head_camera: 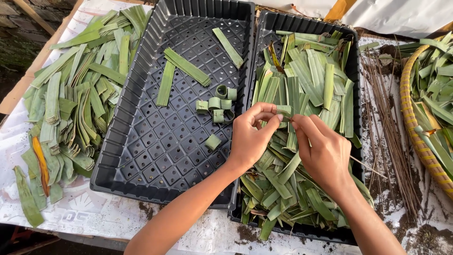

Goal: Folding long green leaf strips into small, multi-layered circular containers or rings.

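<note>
Head view: two black trays (141, 156), right one heaped with leaf strips (311, 85). Left hand (250, 137) and right hand (321, 151) pinch one folded leaf strip (284, 111) above that heap. Rolled leaf rings (218, 106) lie in left tray.

Two bare forearms entering from six o'clock, angled up toward twelve, converging near the centre. Left hand (249, 138) seen from the back, wrist bent slightly, fingers curled, thumb and forefinger pinched shut at about one o'clock of the palm. Right hand (322, 152) just beside it at three o'clock, back up, fingers pointing toward ten o'clock, fingertips nearly touching the left's.
</note>
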